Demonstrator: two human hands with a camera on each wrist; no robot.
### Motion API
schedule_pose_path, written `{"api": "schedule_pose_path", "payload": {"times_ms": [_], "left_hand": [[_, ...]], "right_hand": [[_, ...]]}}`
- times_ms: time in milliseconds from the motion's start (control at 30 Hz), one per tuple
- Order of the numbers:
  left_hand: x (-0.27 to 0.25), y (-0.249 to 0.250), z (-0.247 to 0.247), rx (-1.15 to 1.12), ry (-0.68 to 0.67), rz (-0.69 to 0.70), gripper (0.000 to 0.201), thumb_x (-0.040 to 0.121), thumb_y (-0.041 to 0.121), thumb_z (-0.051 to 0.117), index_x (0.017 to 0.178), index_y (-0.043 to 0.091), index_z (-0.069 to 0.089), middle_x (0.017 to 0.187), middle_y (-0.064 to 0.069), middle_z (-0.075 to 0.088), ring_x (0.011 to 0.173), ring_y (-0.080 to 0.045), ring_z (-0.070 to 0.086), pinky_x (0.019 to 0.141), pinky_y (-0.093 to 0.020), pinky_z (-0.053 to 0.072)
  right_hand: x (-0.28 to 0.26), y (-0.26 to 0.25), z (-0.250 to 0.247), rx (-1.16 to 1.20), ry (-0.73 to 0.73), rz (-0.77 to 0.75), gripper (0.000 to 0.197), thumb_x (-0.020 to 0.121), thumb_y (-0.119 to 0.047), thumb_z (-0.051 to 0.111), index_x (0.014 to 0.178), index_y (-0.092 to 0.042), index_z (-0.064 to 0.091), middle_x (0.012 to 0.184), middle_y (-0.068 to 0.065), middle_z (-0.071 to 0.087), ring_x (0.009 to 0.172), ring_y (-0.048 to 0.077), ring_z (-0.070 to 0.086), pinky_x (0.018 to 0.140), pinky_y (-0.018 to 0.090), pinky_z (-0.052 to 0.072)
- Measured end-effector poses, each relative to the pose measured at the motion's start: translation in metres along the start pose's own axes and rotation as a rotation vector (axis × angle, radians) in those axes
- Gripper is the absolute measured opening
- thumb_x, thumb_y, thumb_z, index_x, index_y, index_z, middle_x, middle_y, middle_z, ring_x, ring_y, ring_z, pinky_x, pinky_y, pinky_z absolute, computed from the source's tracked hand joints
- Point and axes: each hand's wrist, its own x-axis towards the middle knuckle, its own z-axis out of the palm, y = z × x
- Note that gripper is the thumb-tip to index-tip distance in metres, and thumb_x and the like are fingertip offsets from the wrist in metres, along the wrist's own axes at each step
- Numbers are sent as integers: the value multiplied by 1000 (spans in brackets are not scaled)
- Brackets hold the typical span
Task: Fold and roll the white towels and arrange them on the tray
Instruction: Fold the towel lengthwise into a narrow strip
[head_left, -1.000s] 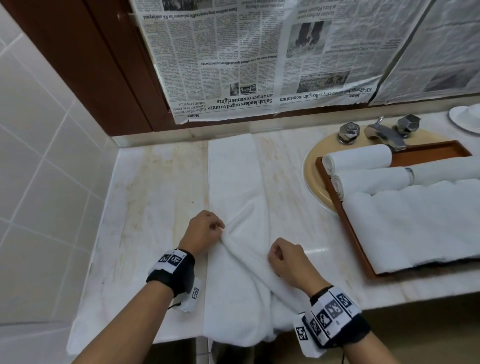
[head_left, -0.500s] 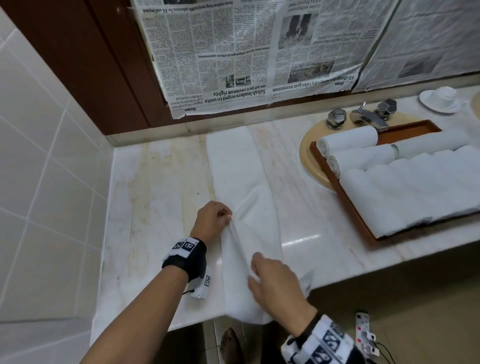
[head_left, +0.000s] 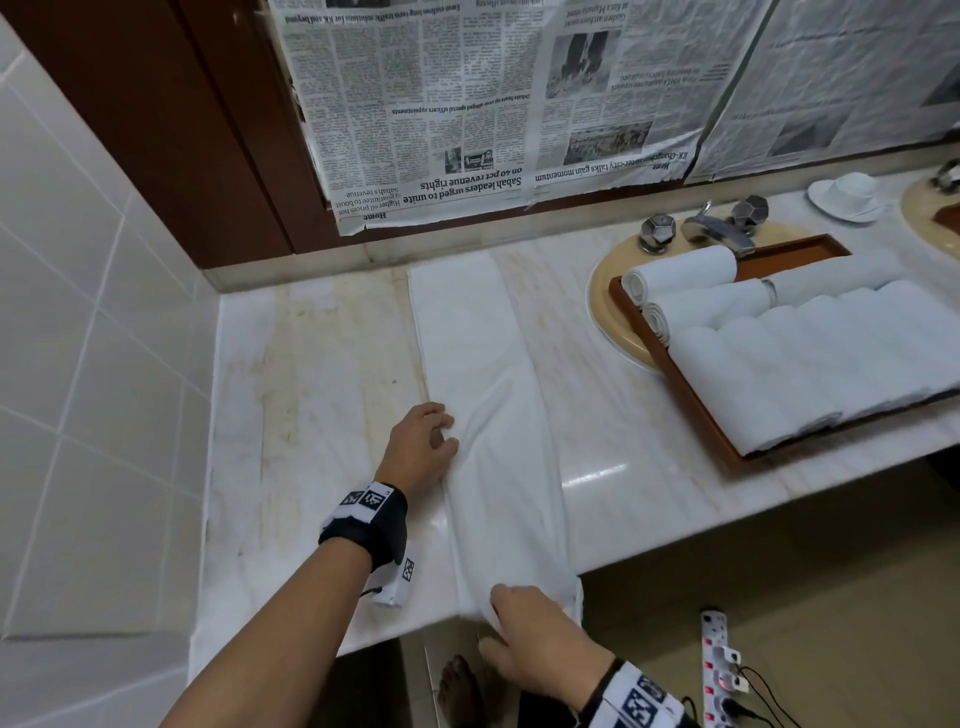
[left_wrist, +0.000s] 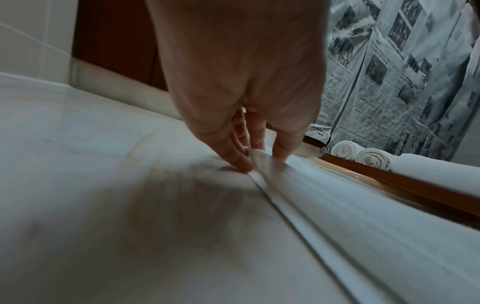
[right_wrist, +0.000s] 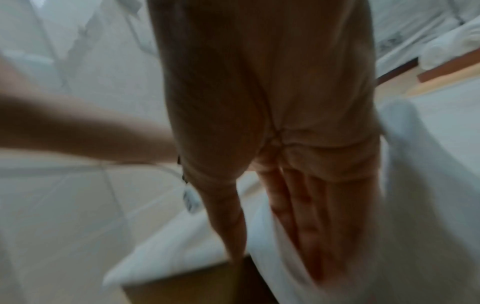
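the left hand (head_left: 422, 446) still pinches the long edge of the towel (head_left: 493, 415) mid-counter, while the right hand (head_left: 540, 642) has slid down to the hanging end, fingers straight along the cloth. the lengthwise fold looks set; rolling comes next, toward the tray (head_left: 691, 400) at right.

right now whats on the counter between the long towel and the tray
Only bare marble counter lies between the long towel and the tray, plus the sink's tan rim further back; the head view shows it.
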Motion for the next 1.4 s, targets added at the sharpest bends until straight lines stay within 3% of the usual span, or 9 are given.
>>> {"api": "schedule_pose_path", "payload": {"times_ms": [133,300,433,567,733,833,933,1133,1400], "left_hand": [[-5,-3,-1,15,-19,13,35,87,15,69,122,10,67,146,0,48,120,-19,56,107,-32,41],[-10,-1,5,-25,-32,2,39,86,13,71,125,10,65,151,-1,40,128,-22,51,109,-34,40],[-11,2,7,-13,-2,-30,38,86,13,72,124,12,66,151,0,40,132,-20,46,112,-33,35],[-8,3,9,-27,10,-59,35,82,9,74,117,13,67,150,-2,39,126,-24,51,109,-38,41],[-8,6,12,-55,35,-86,34,82,9,75,114,15,67,150,0,38,123,-22,53,106,-38,44],[-12,5,14,-56,41,-103,34,83,13,74,116,19,66,151,3,36,123,-20,53,107,-37,43],[-14,6,17,-42,49,-122,37,82,18,76,117,20,66,152,3,35,124,-20,52,108,-37,42],[-13,9,19,-32,76,-153,45,79,20,79,122,18,64,144,-1,42,122,-24,55,108,-38,43],[-16,15,21,-55,125,-157,62,79,22,78,135,17,52,136,4,48,120,-17,54,107,-37,44]], "right_hand": [[-15,23,-29,257,-46,-41,35,87,-55,60,98,-23,65,98,-2,69,87,13,65,82,32,54],[29,57,-78,169,641,139,32,95,-47,57,88,-17,52,85,-1,60,78,16,57,70,33,45],[70,78,-95,231,470,191,30,94,-38,61,79,-14,50,81,1,57,73,17,52,56,25,34],[75,105,-104,326,540,193,35,98,-26,53,68,-8,53,71,6,58,69,22,55,57,29,38],[63,118,-101,37,552,252,33,99,-25,42,68,-16,43,71,0,52,66,21,51,51,29,31],[66,106,-104,104,686,10,18,100,-32,48,96,-16,56,96,-2,55,88,19,54,70,32,43],[84,91,-102,8,559,-154,33,98,-36,52,127,-21,48,118,-1,42,105,16,43,87,34,46],[106,100,-118,175,581,-122,11,94,-3,50,89,-8,59,93,7,58,86,24,55,77,33,46],[108,100,-128,100,635,-93,13,94,-28,55,96,-16,50,99,-4,48,86,18,51,73,35,47]]}}
